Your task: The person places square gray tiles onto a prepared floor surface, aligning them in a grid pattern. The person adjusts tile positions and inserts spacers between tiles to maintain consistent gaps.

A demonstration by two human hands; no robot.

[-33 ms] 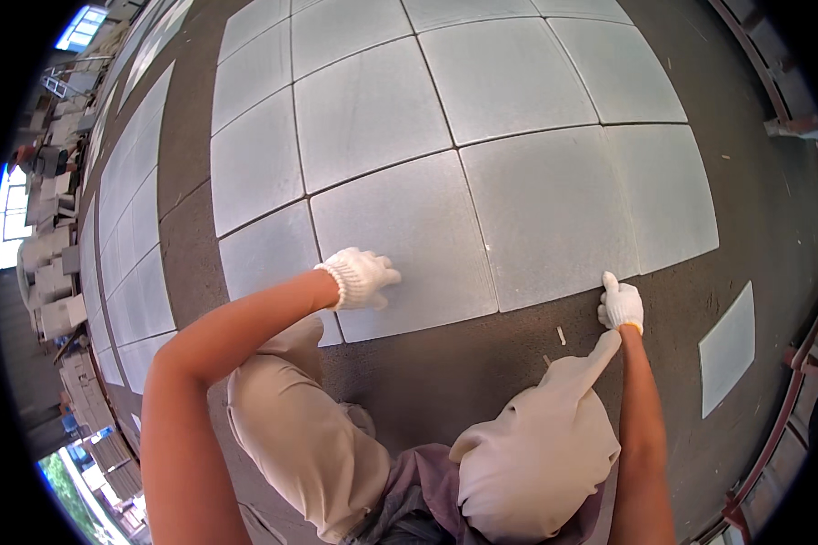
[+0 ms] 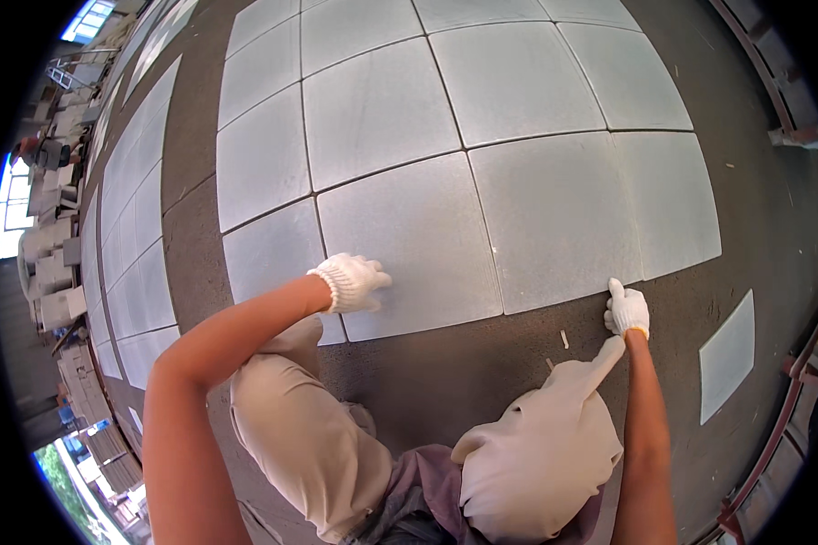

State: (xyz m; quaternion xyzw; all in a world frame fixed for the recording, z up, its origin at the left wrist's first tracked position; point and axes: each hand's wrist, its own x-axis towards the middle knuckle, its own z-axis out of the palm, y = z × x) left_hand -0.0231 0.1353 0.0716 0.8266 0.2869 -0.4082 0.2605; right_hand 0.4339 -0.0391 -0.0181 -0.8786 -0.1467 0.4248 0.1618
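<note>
Two hands (image 2: 353, 280) (image 2: 627, 311) (gloved), four nearest panels (image 2: 418, 238)

A smooth, pale grey, flat, four-sided panel (image 2: 418, 254) lay flat on the dark brown floor (image 2: 427, 391). Just right of it, across a thin dark gap, lay a matching pale grey, four-sided slab (image 2: 554, 227), its near edge roughly in line.

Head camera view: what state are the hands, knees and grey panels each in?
Grid panels, lying flat in rows
Left hand, gloved, fingers loosely bent
Right hand, gloved, finger or thumb outstretched
Lone panel, flat, apart from the others
Knees, bent
</note>
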